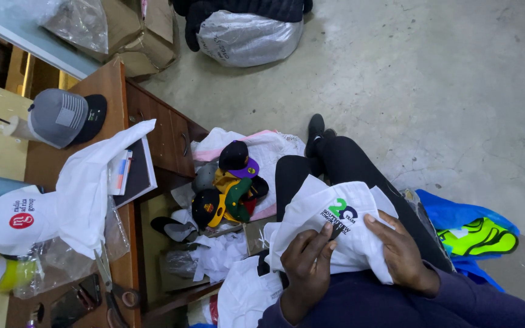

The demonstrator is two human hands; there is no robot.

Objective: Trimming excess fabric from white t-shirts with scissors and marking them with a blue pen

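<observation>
A white cloth (329, 228) with a green and black printed emblem lies across my lap over black trousers. My left hand (306, 267) pinches its lower edge, fingers pressed near the print. My right hand (401, 250) grips the cloth's right side, thumb on top. Both hands hold the same piece. More white fabric (244, 291) hangs below my left hand.
A wooden desk (116, 109) on the left carries a grey cap (65, 115), a white cap (16, 218), white fabric, a notebook and scissors (112, 288). A pile of coloured caps (229, 191) lies on the floor. A blue bag (466, 228) sits right; a tied plastic sack (247, 36) stands at the top.
</observation>
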